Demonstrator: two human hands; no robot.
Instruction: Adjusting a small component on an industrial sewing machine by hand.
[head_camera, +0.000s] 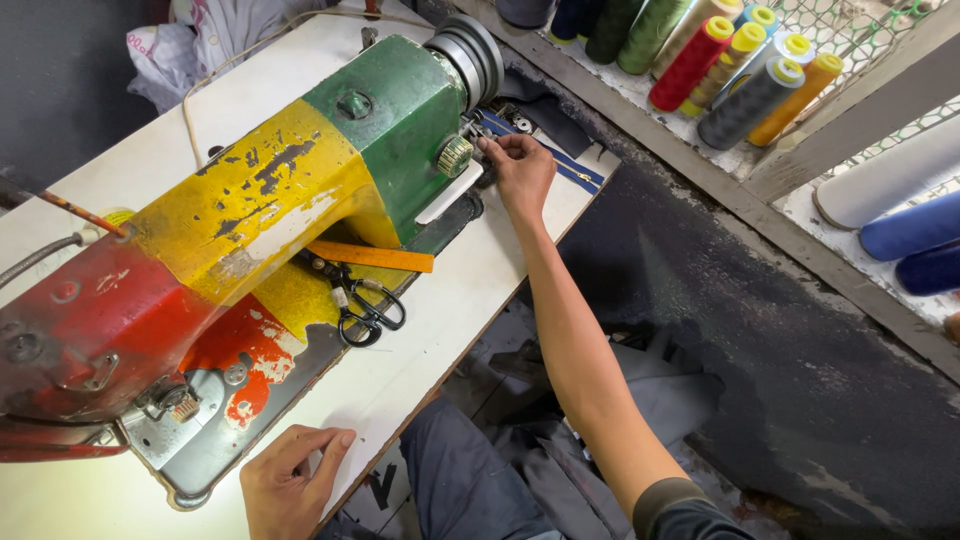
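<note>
The right hand (520, 170) reaches to 1 o'clock, its fingertips pinching a small metal part (487, 128) just beside the sewing machine (300, 190) wheel end. The left hand (288, 480) rests at 7 o'clock on the table (420, 350) edge, fingers pressed together, touching the machine's base. Scissors (365, 305) lie under the arm.

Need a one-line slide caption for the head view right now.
Right hand reaches beside the handwheel of a red-yellow-green sewing machine; left hand rests at the table edge.
</note>
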